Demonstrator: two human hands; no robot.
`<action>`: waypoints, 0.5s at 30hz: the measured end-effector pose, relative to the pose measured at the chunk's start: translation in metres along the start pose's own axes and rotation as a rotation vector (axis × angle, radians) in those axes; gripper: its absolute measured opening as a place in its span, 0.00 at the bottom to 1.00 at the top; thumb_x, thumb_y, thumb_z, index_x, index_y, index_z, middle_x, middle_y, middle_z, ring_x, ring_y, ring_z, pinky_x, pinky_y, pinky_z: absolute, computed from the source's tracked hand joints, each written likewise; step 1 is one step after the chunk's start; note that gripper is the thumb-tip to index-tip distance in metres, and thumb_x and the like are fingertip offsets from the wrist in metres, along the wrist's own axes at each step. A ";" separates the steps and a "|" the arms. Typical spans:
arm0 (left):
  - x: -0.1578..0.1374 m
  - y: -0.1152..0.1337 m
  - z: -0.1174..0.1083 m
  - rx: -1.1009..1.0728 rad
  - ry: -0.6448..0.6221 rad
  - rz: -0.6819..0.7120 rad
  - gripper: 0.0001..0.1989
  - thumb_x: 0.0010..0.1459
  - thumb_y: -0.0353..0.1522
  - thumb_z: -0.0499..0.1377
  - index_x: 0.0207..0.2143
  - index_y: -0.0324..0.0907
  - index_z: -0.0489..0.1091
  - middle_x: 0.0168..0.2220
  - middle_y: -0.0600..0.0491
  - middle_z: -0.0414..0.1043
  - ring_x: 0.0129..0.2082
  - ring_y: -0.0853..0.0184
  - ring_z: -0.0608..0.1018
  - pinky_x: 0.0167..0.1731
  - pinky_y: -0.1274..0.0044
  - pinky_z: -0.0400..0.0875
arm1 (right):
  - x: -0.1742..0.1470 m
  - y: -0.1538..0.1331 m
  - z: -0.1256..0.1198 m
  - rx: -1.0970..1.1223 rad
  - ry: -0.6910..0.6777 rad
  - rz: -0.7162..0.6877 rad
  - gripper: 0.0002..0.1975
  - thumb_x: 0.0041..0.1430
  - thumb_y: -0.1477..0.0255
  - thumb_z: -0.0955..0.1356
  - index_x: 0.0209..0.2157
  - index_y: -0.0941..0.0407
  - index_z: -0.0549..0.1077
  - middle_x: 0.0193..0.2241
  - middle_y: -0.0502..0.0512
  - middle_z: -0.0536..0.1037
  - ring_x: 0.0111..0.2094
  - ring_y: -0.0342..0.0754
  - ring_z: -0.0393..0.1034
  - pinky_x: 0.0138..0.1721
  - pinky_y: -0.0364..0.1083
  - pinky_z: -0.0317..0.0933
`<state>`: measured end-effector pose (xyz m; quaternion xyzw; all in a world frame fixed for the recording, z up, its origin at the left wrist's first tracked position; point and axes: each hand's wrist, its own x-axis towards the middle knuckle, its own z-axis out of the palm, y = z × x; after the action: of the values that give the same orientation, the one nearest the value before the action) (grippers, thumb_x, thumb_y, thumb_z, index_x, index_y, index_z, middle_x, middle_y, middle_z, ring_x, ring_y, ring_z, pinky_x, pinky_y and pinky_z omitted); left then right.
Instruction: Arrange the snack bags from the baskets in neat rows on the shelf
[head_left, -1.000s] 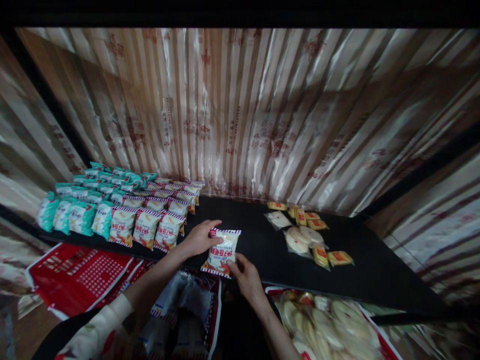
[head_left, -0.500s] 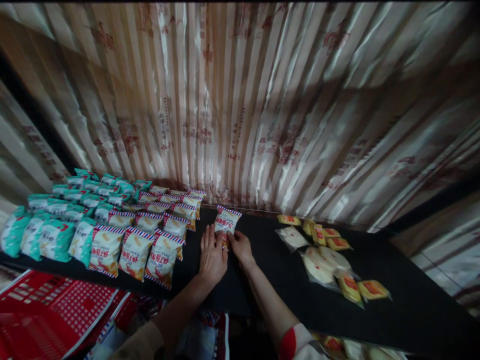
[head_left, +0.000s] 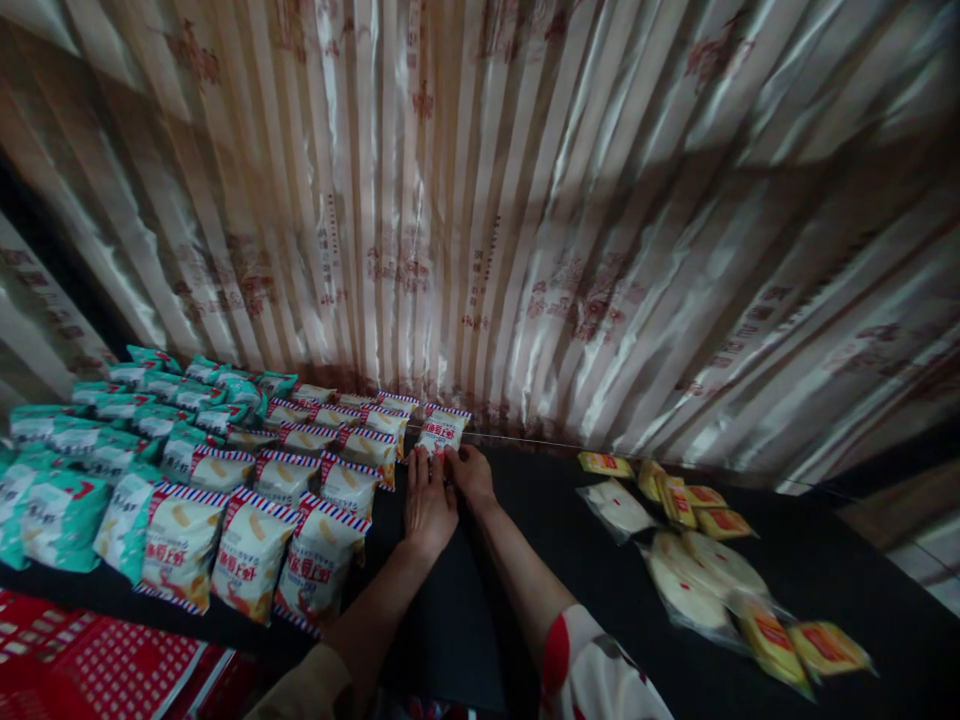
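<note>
A small white snack bag (head_left: 442,430) with red lettering and a striped top edge stands upright at the back of the black shelf, near the curtain. My left hand (head_left: 430,505) grips its lower left part, fingers against the front. At the lower right, my right hand (head_left: 472,475) pinches the same bag between thumb and curled fingers. The bottom of the bag is hidden behind my hands. Just left of it, matching snack bags (head_left: 244,565) stand in rows, striped edges up.
Teal snack bags (head_left: 64,515) fill the shelf's left end. To the right on the black shelf (head_left: 570,560) lie flat round pale items in clear wrap (head_left: 690,590) and small yellow packets (head_left: 829,648). A red basket (head_left: 112,665) sits below at left. A striped curtain (head_left: 450,200) hangs behind.
Both hands have pushed the snack bag back and slightly left, closer to the curtain and the rows of matching bags. The view has shifted nearer to the shelf.
</note>
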<state>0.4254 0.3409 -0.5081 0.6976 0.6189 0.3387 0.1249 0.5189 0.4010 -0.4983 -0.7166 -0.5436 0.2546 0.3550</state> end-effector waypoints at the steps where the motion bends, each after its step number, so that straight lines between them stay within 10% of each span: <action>1: 0.002 -0.001 0.000 0.002 0.003 -0.006 0.27 0.53 0.26 0.50 0.58 0.34 0.58 0.63 0.40 0.51 0.65 0.53 0.47 0.61 0.58 0.52 | 0.002 -0.001 0.001 -0.007 0.002 0.003 0.15 0.55 0.63 0.64 0.38 0.58 0.75 0.33 0.60 0.79 0.34 0.50 0.74 0.34 0.45 0.63; 15: 0.007 -0.008 -0.004 0.107 -0.017 -0.003 0.24 0.54 0.26 0.50 0.55 0.33 0.61 0.61 0.39 0.56 0.63 0.54 0.53 0.60 0.62 0.54 | 0.005 -0.010 0.009 -0.180 -0.027 -0.015 0.22 0.59 0.62 0.60 0.54 0.52 0.66 0.41 0.59 0.77 0.41 0.53 0.73 0.39 0.48 0.62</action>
<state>0.4166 0.3480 -0.5084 0.7053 0.6359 0.2992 0.0931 0.5079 0.4096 -0.4960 -0.7381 -0.5744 0.2118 0.2835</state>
